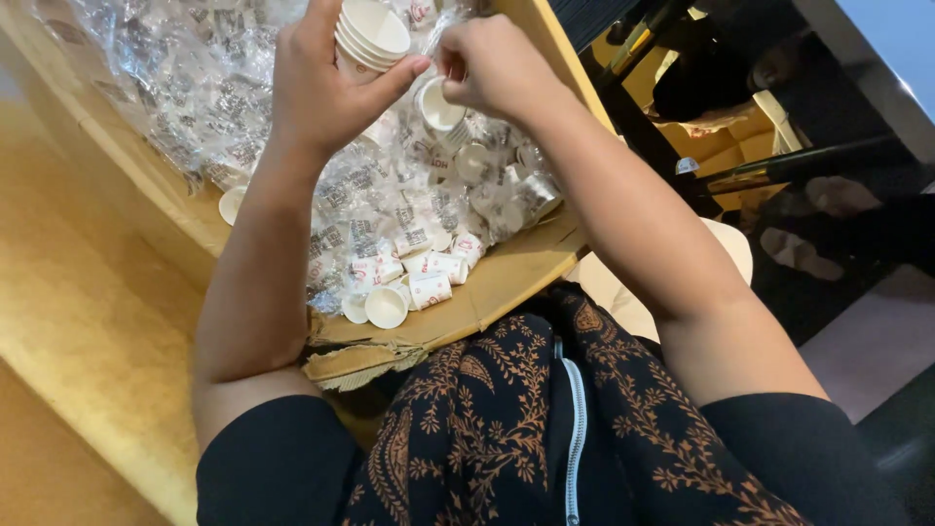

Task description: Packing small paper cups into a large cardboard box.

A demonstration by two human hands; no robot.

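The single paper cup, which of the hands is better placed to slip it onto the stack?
Probably the right hand: it already pinches the single paper cup just below the nested stack. The left hand is wrapped around that stack, so it looks better suited to holding it steady.

I see what looks like a small packing workplace: an open cardboard box (506, 278) heaped with little paper cups (429, 288) in clear plastic wrappers (195, 88), wooden boards alongside
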